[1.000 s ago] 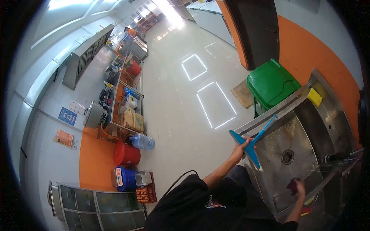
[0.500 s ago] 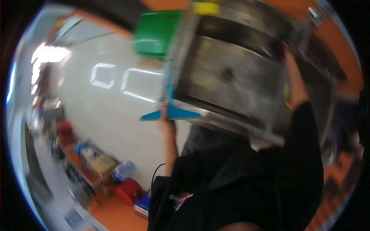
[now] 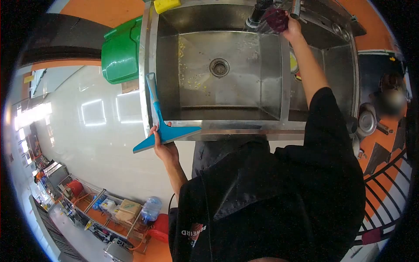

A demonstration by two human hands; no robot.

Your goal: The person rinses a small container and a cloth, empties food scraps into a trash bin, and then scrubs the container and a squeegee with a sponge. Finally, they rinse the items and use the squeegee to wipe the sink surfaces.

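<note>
My left hand is closed around a blue squeegee at the front left corner of the metal sink. Its grey-tipped handle points away over the sink's left rim, and the blade end lies toward me. At the back of the sink, my right hand grips a dark red cloth, bunched up beside the black faucet. Yellow bits are scattered over the left basin's floor, around the round drain. Part of a yellow-green item shows in the right basin behind my forearm.
A green bin stands against the sink's left side. Something yellow rests on the back left rim. Metal pans sit on the right. Behind me on the left are a cart and a water bottle.
The view has shifted and sharpened from blur, so the sink appears higher and farther left. Both hands remain at the sink, with the squeegee still in my left hand.
</note>
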